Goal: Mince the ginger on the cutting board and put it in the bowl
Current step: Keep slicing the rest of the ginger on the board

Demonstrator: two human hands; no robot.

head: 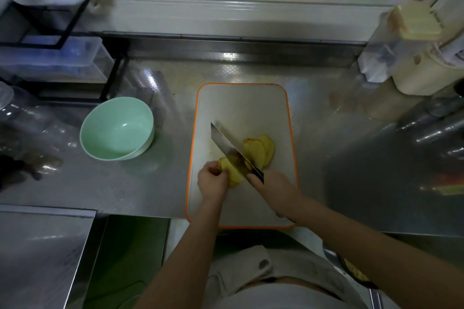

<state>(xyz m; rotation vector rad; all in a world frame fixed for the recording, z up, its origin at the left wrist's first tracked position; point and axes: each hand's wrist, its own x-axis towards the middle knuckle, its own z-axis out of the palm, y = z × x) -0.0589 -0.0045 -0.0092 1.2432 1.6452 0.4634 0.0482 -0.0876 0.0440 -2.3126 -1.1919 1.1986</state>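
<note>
Seen from the head camera, a person works at a steel table [326, 133] with the ginger [234, 175] lying on the near half of an orange-rimmed cutting board [241, 105], directly in front of both hands. The left hand [212, 178] curls its fingers over the near-left piece and pins it to the board, while the right hand [271, 188] is closed around the dark handle of a knife [231, 148]. The blade runs on a slant from the right hand at the near side to a tip pointing far-left, roughly toward the pale green bowl [116, 128]. It splits the ginger in two lots: the held piece on its left, touching the left fingertips, and a fan of slices [262, 152] on its right, overlapping and flat on the board. The fan's long axis appears to run from the near side away toward the far right. The bowl stands on the table left of the board, well apart from the ginger and nearer the left hand than the right; no ginger shows in it. Judged from this, slicing is under way, mincing is not yet begun, and the cuts will have to cross that fan.
</note>
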